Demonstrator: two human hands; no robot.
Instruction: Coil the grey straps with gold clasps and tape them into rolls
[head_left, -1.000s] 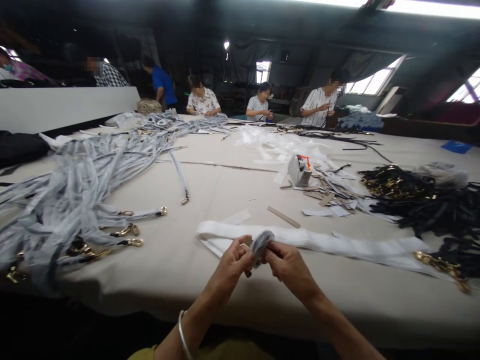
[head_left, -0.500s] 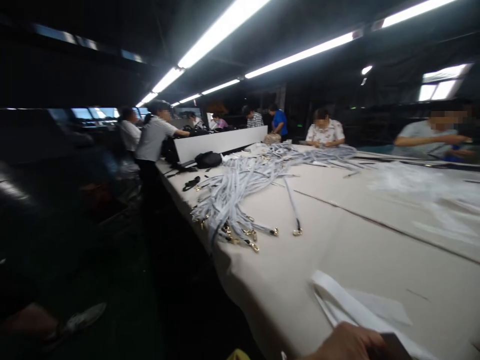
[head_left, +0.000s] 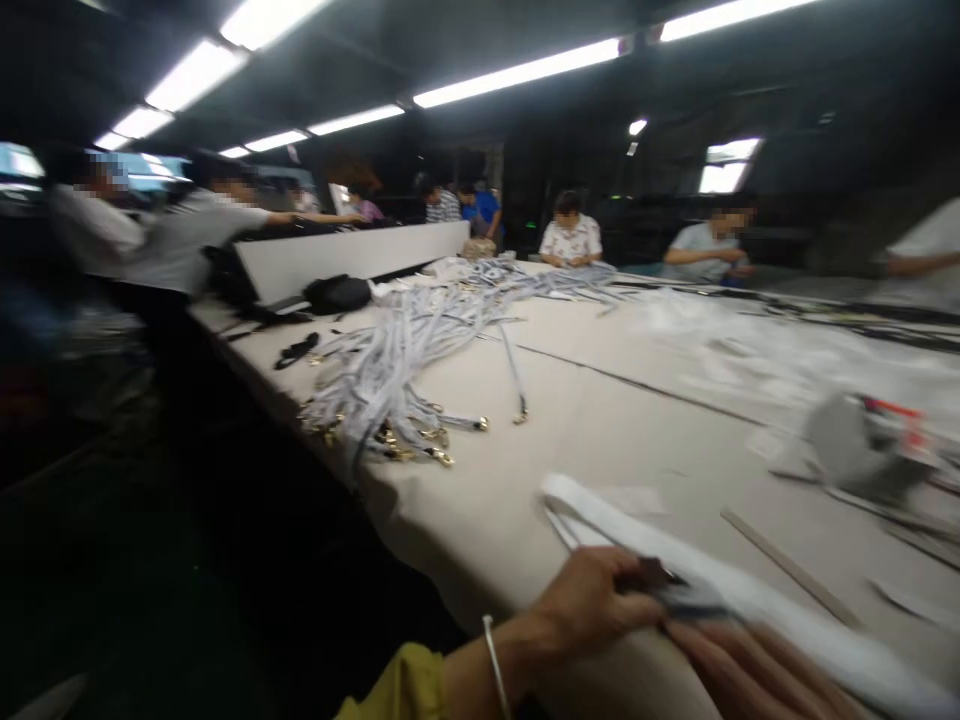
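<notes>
My left hand (head_left: 592, 605), with a thin white bangle and a yellow sleeve, is closed in a pinch on a dark brown strap end (head_left: 658, 572). A greyish, blurred part of that piece runs on to the right from the fingertips. My right hand (head_left: 750, 665) comes in at the bottom edge, its fingers stretched out close to the left fingertips; its thumb is out of sight and motion smears it. Under and behind both hands lies a long white strip (head_left: 780, 590), looped at its far end, on the cream-covered table (head_left: 480, 540).
A heap of wrapped straps (head_left: 405, 350) with gold clasps (head_left: 439, 457) lies further along the table. White plastic film (head_left: 720, 330), a grey tape dispenser-like object (head_left: 855, 440) and a flat strip (head_left: 787, 565) are to the right. Several people work around the far sides.
The view has swung right, bringing the grey object into sight. My left hand now shows with its bangle and sleeve, pinching the brown strap end, and my right hand's stretched fingers appear beside it.
</notes>
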